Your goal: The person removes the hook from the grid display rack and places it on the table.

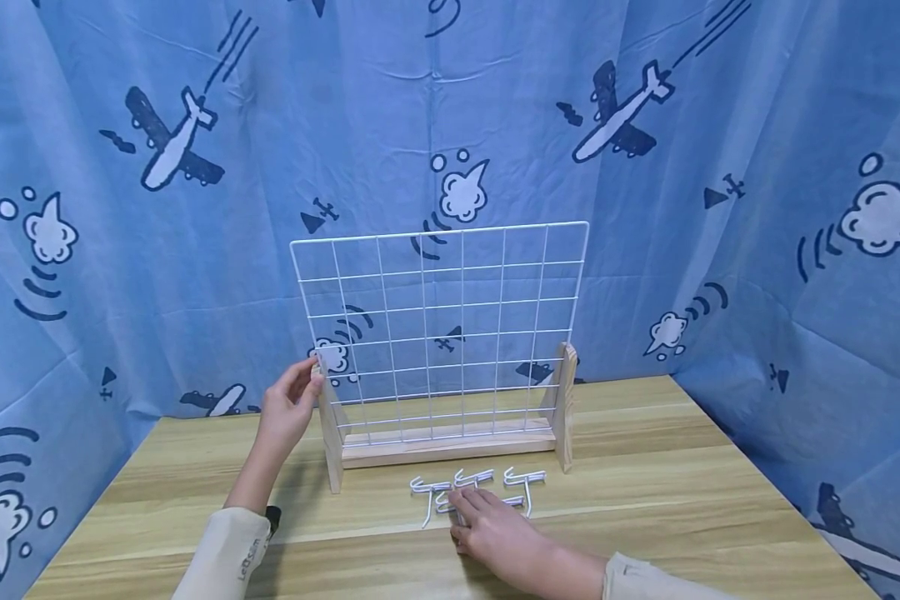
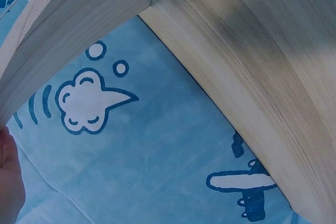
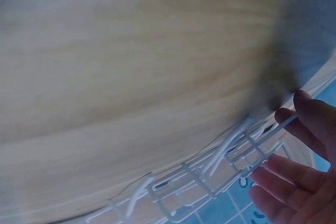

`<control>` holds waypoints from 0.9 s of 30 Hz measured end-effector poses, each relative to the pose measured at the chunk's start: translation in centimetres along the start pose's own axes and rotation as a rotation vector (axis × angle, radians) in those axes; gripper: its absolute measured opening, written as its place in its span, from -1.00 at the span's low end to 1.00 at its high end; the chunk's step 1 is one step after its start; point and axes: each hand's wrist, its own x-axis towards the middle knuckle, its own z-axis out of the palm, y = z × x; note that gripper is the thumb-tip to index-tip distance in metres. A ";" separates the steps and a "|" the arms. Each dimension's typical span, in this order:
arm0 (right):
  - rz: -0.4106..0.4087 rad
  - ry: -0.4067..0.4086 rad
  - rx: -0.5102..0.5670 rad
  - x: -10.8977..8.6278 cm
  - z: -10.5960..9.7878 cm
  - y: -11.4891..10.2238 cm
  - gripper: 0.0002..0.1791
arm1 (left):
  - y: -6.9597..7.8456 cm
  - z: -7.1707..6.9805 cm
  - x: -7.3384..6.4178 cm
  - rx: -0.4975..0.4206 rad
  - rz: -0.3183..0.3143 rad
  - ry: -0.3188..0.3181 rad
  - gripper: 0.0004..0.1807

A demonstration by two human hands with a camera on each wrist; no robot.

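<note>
A white wire grid panel [image 1: 442,317] stands upright in a wooden stand [image 1: 450,450]. My left hand [image 1: 288,408] holds the top of the stand's left upright [image 1: 330,442] between thumb and fingers; in the left wrist view only part of the hand [image 2: 9,177] shows, at the wood's edge. Several white metal display hooks lie on the table in front of the stand. My right hand [image 1: 495,533] reaches over the nearest hook [image 1: 513,501]. In the right wrist view, thumb and forefinger [image 3: 294,124] pinch the end of a hook's wire [image 3: 286,121].
Two hooks, a left one [image 1: 429,486] and a right one [image 1: 525,478], lie beside my right hand, with another hook [image 1: 474,477] behind it. The wooden table [image 1: 705,508] reaches back to a blue printed curtain [image 1: 435,117], which also hangs at both sides.
</note>
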 end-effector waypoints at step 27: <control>0.018 0.071 0.061 0.3 -0.4 0.2 -0.68 | 0.1 -0.2 -0.1 0.085 -0.010 -0.014 -0.52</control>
